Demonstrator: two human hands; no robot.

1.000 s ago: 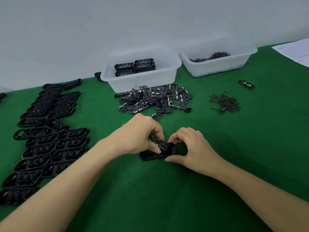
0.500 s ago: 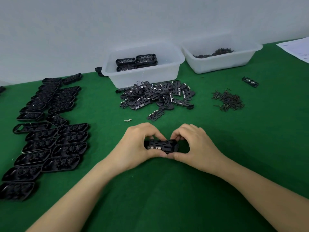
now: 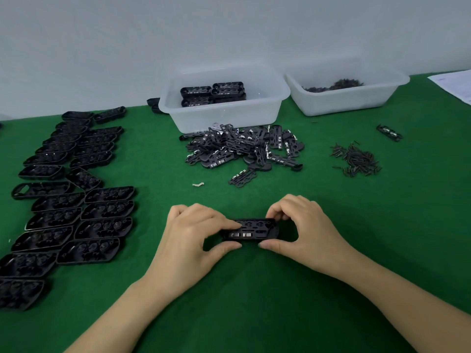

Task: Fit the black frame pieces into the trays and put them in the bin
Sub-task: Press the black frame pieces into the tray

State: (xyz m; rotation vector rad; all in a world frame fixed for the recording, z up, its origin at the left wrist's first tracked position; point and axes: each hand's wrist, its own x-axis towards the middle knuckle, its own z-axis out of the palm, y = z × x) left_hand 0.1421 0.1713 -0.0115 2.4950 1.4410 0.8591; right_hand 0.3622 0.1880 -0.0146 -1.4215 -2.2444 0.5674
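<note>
Over on the far left the empty trays [image 3: 102, 228] lie in two overlapping rows on the green counter [image 3: 254, 301], waiting their turn; nearer the middle the left hand [image 3: 188, 240] grips one end of the tray in work [image 3: 249, 230], forefinger laid along its top and thumb under the near edge; the frame piece [image 3: 251, 226] sits in it and looks flat, though whether it has fully clicked home I cannot tell; the right hand [image 3: 303, 233] pinches the other end, fingers curled over the far rim and thumb on the near side. To seat it well, I would press evenly at both ends, thumbs bracing from below, and feel for any raised corner before lifting. Behind the hands, the heap of loose frame pieces [image 3: 242, 149] lies between them and the bin [image 3: 224, 118], which holds a few finished units [image 3: 212, 94]; carrying across means lifting clear of that heap. A small pale scrap [image 3: 198, 184] lies left of it; further right sit a scatter of small pins [image 3: 356, 160], a second tub [image 3: 346, 98], a stray part [image 3: 389, 133] and paper [image 3: 456, 85], all well apart from the path.
</note>
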